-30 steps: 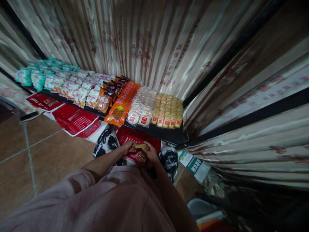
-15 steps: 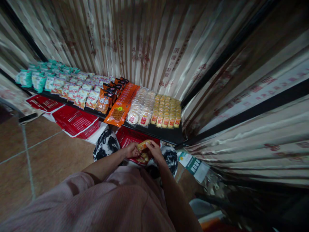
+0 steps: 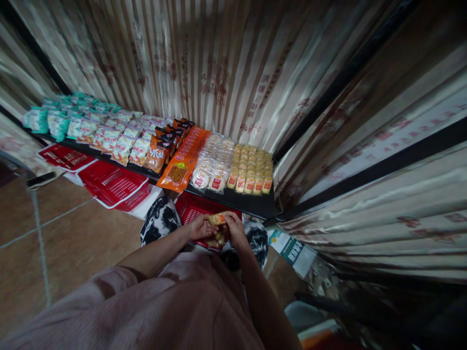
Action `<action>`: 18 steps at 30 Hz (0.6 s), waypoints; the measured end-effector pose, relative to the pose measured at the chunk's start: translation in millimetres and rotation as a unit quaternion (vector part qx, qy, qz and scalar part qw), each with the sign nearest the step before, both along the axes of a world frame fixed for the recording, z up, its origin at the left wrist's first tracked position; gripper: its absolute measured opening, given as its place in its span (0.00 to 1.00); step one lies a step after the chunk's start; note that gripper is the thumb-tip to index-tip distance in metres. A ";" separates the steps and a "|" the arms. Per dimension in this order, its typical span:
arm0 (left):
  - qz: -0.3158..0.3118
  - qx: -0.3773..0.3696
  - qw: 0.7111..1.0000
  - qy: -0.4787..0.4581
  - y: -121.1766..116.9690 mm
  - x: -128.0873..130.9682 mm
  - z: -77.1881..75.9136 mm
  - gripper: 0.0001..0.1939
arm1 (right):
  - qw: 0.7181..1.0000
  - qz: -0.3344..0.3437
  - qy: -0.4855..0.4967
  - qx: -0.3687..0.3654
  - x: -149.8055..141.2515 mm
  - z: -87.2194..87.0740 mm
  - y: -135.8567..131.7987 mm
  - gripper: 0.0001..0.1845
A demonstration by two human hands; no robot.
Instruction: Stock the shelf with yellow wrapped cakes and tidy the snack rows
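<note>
Between my two hands is a small yellow wrapped snack (image 3: 217,218) with an orange-red label, held over my lap. My left hand (image 3: 200,227) grips its left end with curled fingers. At the other end, the fingers of my right hand (image 3: 235,227) pinch it. Just below sits a red basket (image 3: 188,208) between my knees, with more yellow wrapped snacks (image 3: 218,239) in it, partly hidden by my hands. On the black shelf (image 3: 251,204) ahead, matching yellow snacks (image 3: 251,167) stand in rows at the right end.
Left of those rows lie round white packaged pastries (image 3: 211,165), an orange bag (image 3: 180,163), orange-black packets (image 3: 157,153), white packets (image 3: 124,146) and green packets (image 3: 58,121). Red baskets (image 3: 113,182) are under the shelf. A pleated curtain (image 3: 226,63) hangs behind, with black poles (image 3: 346,80) alongside.
The yellow snack has been turned, so its orange-red label now shows more and it lies more level. Both hands stay over the basket, and the shelf goods look the same.
</note>
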State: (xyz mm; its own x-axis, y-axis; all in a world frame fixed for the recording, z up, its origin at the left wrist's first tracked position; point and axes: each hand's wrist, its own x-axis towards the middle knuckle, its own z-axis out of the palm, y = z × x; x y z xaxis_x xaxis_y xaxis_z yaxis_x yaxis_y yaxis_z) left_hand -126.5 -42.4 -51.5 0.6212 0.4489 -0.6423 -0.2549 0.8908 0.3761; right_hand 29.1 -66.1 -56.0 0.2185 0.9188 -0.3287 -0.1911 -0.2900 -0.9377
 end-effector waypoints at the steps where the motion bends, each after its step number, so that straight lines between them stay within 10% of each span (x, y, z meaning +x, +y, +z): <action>1: 0.003 0.004 1.000 0.002 0.6 0.3 2.5 0.19 | 1.000 -0.007 0.004 -0.002 -0.6 0.5 -0.4 0.28; 18: 0.103 0.211 0.966 0.108 5.6 32.4 42.7 0.08 | 0.989 -0.127 0.071 0.008 -1.8 8.2 -3.6 0.26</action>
